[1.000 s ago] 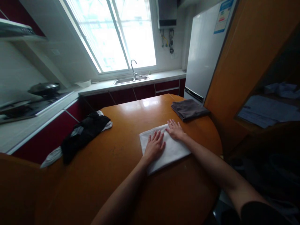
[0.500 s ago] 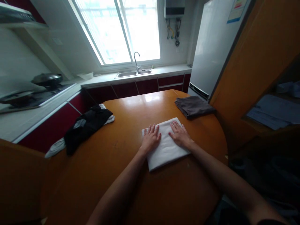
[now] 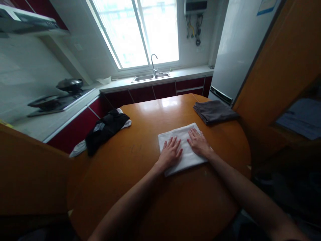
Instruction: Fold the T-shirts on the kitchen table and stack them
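While laying the left hand (image 3: 171,154) on the eight-o'clock side of a folded white cloth (image 3: 185,150) and the right hand (image 3: 198,143) on its two-o'clock side, grasps nothing. Has both hands unclenched and palm down, with fingers stretched over the fabric, pointing toward one o'clock on the left hand and toward eleven on the right. Sees the white cloth lying flat on a brown table (image 3: 140,134), with faint creases between the hands. Taking that cloth as the centre of the dial, with twelve straight ahead, finds a folded grey cloth (image 3: 216,111) between one and two o'clock, near but apart. Finds a crumpled heap of black and white clothes (image 3: 107,130) between nine and ten, well apart, along the table's edge. Beyond the table, meets a fridge (image 3: 234,50) at one o'clock, a sink (image 3: 142,78) with a tap (image 3: 153,63) at eleven, under a bright window (image 3: 160,36), and pans (image 3: 70,84) on a stove (image 3: 66,100) at ten.
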`<state>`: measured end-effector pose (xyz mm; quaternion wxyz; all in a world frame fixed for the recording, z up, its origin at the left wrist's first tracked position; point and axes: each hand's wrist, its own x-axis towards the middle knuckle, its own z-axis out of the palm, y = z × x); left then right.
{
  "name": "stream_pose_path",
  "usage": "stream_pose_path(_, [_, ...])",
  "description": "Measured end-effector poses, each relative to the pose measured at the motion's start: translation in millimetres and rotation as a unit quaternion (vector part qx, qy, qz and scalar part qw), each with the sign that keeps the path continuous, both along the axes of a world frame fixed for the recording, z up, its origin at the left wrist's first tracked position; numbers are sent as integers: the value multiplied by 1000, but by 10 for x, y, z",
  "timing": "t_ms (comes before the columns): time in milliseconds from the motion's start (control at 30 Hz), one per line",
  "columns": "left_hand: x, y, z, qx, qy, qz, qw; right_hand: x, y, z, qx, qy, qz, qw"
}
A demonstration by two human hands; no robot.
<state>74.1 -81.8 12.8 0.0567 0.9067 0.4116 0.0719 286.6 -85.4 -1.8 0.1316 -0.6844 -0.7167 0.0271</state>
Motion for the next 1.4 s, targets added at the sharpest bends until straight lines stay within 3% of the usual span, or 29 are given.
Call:
stream_pose_path(467, [-14, -355, 99, -3, 11, -78, 997, 0, 15, 34, 1, 33, -7, 999])
stream_pose_path(633, [-92, 46, 221, 18, -27, 5, 999, 10, 22, 26, -3, 32, -5, 999])
stream_pose_path(800, [-274, 505, 110, -4, 30, 111, 993, 14, 18, 22, -3, 27, -8, 1000])
stream_pose_path(967, [-378, 617, -5, 19, -3, 140, 990, 13, 8, 15, -2, 29, -5, 1000])
stream_pose_path(1100, [-408, 647, 23, -20, 12, 159, 987, 2, 18, 6, -4, 41, -5, 999])
stream_pose_path(1167, [-390, 612, 76, 3, 3, 175, 985, 41, 46, 18, -5, 69, -4, 998])
stream_pose_path(1267, [-294, 440, 170, 46, -25, 147, 988, 231, 108, 63, 38, 176, -36, 983])
stream_pose_path(1400, [-98, 110, 187, 37, -37, 25, 998, 663, 151, 106, 167, 334, -143, 917])
